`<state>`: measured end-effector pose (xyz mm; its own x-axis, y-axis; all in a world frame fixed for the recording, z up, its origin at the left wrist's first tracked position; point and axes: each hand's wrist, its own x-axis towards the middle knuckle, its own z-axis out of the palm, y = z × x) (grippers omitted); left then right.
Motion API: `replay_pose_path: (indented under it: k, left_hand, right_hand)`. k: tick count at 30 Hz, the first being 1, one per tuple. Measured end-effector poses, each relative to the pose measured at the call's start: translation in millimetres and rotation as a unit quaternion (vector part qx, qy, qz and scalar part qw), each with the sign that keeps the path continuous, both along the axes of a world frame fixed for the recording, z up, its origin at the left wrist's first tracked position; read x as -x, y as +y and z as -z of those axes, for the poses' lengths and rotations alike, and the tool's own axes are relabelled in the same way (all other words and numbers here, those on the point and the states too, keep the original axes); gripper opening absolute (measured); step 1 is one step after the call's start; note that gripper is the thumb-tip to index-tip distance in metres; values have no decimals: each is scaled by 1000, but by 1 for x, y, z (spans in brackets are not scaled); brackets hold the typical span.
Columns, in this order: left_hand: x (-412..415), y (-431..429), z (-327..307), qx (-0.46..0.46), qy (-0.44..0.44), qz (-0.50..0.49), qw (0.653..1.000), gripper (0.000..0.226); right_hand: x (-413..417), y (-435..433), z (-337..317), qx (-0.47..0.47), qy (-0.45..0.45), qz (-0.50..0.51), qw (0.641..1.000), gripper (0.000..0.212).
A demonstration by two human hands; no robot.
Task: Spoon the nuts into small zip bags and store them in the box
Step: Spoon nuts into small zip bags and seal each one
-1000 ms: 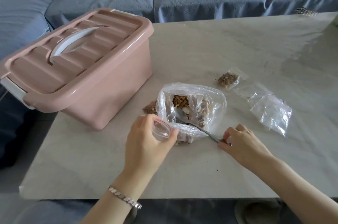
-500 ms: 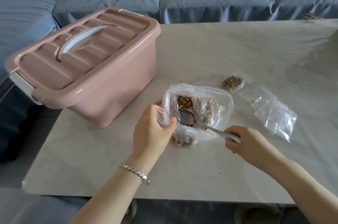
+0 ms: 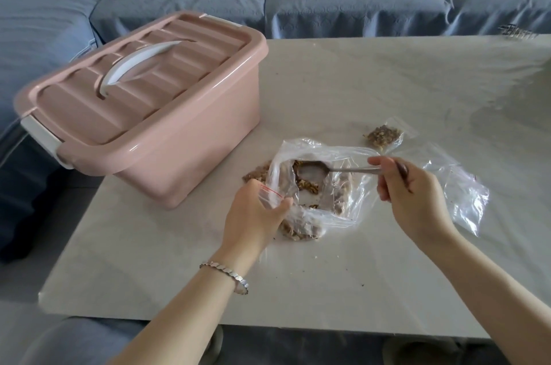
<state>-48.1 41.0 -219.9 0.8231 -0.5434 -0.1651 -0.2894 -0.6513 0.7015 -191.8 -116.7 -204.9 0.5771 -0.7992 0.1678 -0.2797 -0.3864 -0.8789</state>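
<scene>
The pink box (image 3: 143,114) sits lid-on at the left of the table (image 3: 328,275), so storing comes later. The left hand (image 3: 256,215) pinches a small zip bag (image 3: 272,193) near its red-striped mouth, fingers curled round it, just beside the big clear bag (image 3: 354,186) that holds the nuts (image 3: 308,186). The spoon (image 3: 313,171) has its bowl inside that big bag; whether it carries any nuts is hard to tell through the plastic. The right hand (image 3: 414,197) clamps the spoon's handle between thumb and fingers. To do this well, dig under the nuts, lift level, hold the small bag's mouth wide and close under the spoon, then tip slowly. A filled small bag (image 3: 383,136) and empty zip bags (image 3: 459,186) lie further right.
</scene>
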Motion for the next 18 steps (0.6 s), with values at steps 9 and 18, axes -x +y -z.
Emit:
replay_pose_path:
  k: [9,18]
  left_hand:
    - [5,-1,7,35,30,13,999,33]
    - [5,2,4,72,70,0,995,24]
  right_hand:
    - [8,0,20,201,49,-132,969,33]
    - [39,7,30,134,-6,-95,986,37]
